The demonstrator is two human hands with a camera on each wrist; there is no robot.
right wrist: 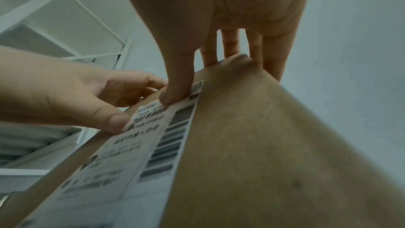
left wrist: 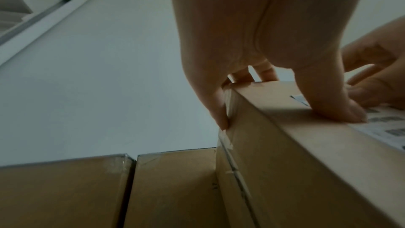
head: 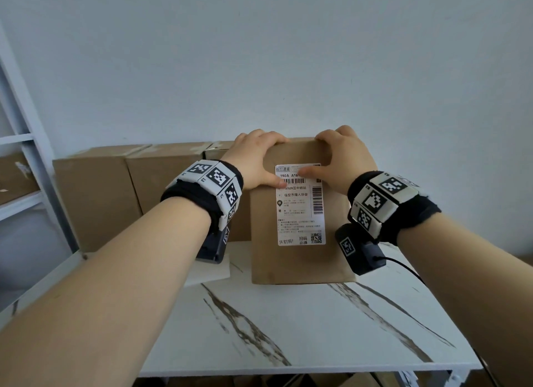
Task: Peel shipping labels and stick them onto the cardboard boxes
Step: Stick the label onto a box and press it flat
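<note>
A brown cardboard box (head: 300, 259) stands on the marble table, its front face leaning toward me. A white shipping label (head: 301, 213) with barcodes lies flat on that face. My left hand (head: 253, 161) grips the box's upper left corner, fingers curled over the far edge, thumb on the label's left edge. My right hand (head: 343, 159) grips the upper right corner the same way, thumb pressing the label's top. The left wrist view shows the left hand (left wrist: 252, 41) clamping the box (left wrist: 295, 162). In the right wrist view the right thumb (right wrist: 175, 93) presses the label (right wrist: 131, 162).
Several taped cardboard boxes (head: 98, 196) line the wall behind, left of the held box. A white metal shelf frame (head: 26, 144) stands at far left. A white paper sheet (head: 210, 271) lies on the table (head: 288, 329) under my left wrist. A black cable (head: 409, 271) trails right.
</note>
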